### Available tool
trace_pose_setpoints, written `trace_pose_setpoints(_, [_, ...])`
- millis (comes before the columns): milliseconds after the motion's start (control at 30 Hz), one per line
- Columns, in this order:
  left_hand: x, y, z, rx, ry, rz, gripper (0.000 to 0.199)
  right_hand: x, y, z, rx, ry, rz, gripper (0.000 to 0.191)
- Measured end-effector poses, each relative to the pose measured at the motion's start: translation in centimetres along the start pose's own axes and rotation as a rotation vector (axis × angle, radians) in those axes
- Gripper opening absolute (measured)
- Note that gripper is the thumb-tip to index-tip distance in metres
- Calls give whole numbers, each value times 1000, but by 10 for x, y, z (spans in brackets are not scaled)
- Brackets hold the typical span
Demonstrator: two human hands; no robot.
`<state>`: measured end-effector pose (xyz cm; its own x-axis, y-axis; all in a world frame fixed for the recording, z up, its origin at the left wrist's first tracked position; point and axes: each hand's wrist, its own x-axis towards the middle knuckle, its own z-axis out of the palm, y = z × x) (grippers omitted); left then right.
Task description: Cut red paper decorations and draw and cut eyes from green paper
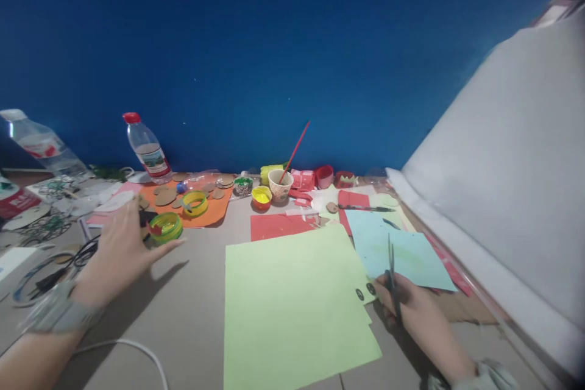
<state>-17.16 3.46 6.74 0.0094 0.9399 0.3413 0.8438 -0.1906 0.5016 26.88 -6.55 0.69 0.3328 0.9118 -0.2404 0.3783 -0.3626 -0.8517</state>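
My left hand (123, 256) is open, fingers and thumb spread, above the left of the table. Just beyond its thumb stands a green-and-yellow ring-shaped piece (166, 228); touch cannot be made out. My right hand (409, 301) grips dark scissors (391, 274), blades pointing up and away. A large light green paper sheet (287, 304) lies between my hands, its right edge cut in steps. Two small black-and-white eye shapes (364, 291) show at that edge, beside my right fingertips. Farther right lies a light blue sheet (402, 247).
A second yellow ring (195, 203) and cardboard discs rest on orange paper (214, 216). A paper cup (280, 186) holds a red stick, beside a yellow paint pot (262, 197). Bottles (150, 155) stand at the back left. White cable (132, 344) lies in front; a blue wall stands behind.
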Motion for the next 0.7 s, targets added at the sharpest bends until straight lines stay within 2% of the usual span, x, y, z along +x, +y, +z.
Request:
trace_pose_setpoints(33, [-8,12,-2,107,73,61,90,1,0,1,31,-18,9,22])
trace_pose_setpoints(67, [-18,24,-4,146,51,128,83,2,-1,1,51,-42,15,20])
trace_pose_setpoints(100, [-28,37,-4,107,-33,189,75,2,-3,2,62,-66,12,18])
trace_pose_setpoints(167, [-48,65,-1,-40,-282,210,65,1,-11,1,68,-80,-46,15])
trace_pose_setpoints(267, [-70,106,10,-342,-834,188,45,-5,-33,0,-23,-98,-161,12])
trace_pose_setpoints(333, [-76,129,21,-518,-1057,227,40,-6,-49,1,-136,-33,-261,14])
trace_pose_setpoints(433, [-80,154,40,-671,-1257,298,38,-4,-66,5,-134,-21,-309,11])
trace_pose_setpoints(500, [-84,164,52,-778,-1373,272,39,-4,-75,8,-120,-17,-330,11])
trace_pose_setpoints(600, [-95,175,68,-995,-1419,167,35,-9,-91,13,-81,6,-388,14])
trace_pose_setpoints(700, [-111,181,81,-1164,-1561,-61,47,-20,-111,19,12,-3,-485,17])
